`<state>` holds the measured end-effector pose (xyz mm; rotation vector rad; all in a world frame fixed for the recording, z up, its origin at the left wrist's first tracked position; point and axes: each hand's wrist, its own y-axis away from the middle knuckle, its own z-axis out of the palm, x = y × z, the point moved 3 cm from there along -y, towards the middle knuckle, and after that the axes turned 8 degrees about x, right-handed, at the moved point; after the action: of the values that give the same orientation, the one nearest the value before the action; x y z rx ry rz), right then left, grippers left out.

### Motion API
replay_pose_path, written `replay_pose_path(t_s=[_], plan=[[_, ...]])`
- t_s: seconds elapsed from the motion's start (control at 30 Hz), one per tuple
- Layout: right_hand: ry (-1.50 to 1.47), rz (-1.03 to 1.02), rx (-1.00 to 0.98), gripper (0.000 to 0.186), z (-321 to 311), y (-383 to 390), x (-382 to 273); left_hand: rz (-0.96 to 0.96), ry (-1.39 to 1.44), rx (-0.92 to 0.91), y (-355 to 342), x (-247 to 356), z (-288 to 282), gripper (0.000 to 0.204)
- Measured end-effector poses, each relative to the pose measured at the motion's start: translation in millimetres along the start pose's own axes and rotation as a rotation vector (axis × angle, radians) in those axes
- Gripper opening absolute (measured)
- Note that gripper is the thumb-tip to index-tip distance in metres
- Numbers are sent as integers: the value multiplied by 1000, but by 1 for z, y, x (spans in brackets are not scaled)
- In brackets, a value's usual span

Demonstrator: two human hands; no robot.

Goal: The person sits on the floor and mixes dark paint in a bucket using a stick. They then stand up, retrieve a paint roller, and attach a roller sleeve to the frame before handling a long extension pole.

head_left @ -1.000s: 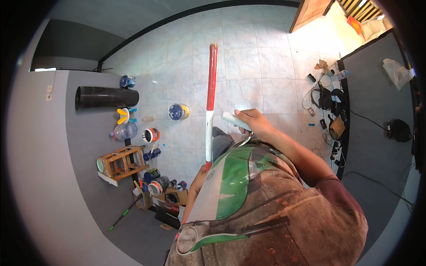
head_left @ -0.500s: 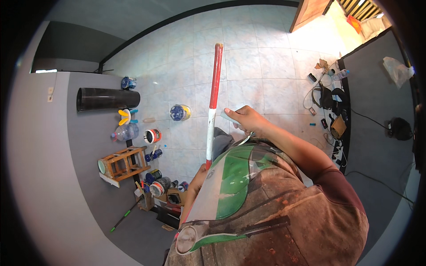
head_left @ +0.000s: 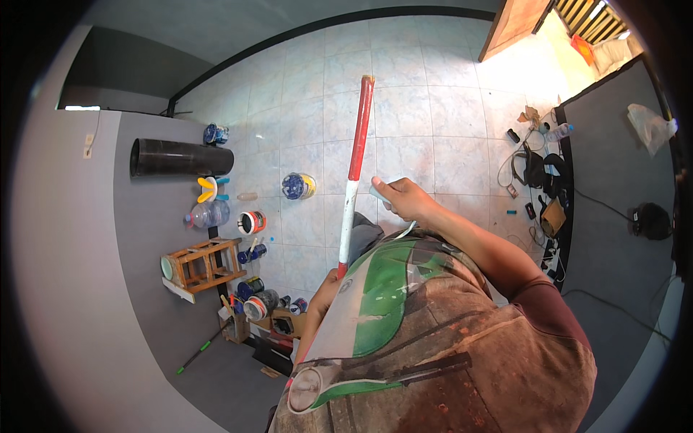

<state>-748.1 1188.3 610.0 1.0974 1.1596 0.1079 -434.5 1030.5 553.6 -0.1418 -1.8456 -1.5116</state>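
A slim pole [head_left: 362,130] with red ends and a white band between them stands out from my body, leaning slightly right toward its far end. My left hand [head_left: 329,286] is closed around its lower red part, the fingers partly hidden by my stained apron [head_left: 382,303]. Just right of the white band, my right hand [head_left: 409,200] pinches a small pale grey folded piece [head_left: 379,193], its thumb on top. That piece looks like sandpaper or cloth, I cannot tell which. A small gap shows between it and the pole.
A paint tub [head_left: 298,186] stands on the tiles ahead left. Along the left wall are a black pipe [head_left: 180,157], a water bottle [head_left: 209,214], a wooden stool [head_left: 209,265] and several paint cans. Cables, a black bag [head_left: 533,168] and small items line the right wall.
The view has shifted a little, moving the room rightward in the picture. The pole's far end leans slightly more to the right, and my right hand has moved slightly right with it.
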Motion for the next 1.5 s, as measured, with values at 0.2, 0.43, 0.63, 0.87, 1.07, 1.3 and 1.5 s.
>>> replay_pose_path(t_s=[0.2, 0.43, 0.63, 0.87, 1.07, 1.3, 1.5], plan=[[-237, -494, -152, 35, -30, 9, 16, 51, -28, -84, -26, -36, -15, 26], [-11, -481, -21, 28, -33, 18, 22, -61, -52, -20, -6, 8, 3, 26], [132, -354, 129, 26, -25, 12, -3, -75, -18, -69, -1, 19, 12, 24], [-82, -766, 105, 26, -18, 0, 7, -17, -16, -130, -15, 1, 3, 25], [115, -449, 162, 29, -1, -8, 0, 9, -87, -125, -15, 3, -17, 25], [-30, -516, 8, 29, 5, -12, -9, -26, -21, -81, -14, 0, -44, 27], [185, -516, -4, 25, 24, -11, -35, 95, -31, -17, -29, 2, -83, 30]])
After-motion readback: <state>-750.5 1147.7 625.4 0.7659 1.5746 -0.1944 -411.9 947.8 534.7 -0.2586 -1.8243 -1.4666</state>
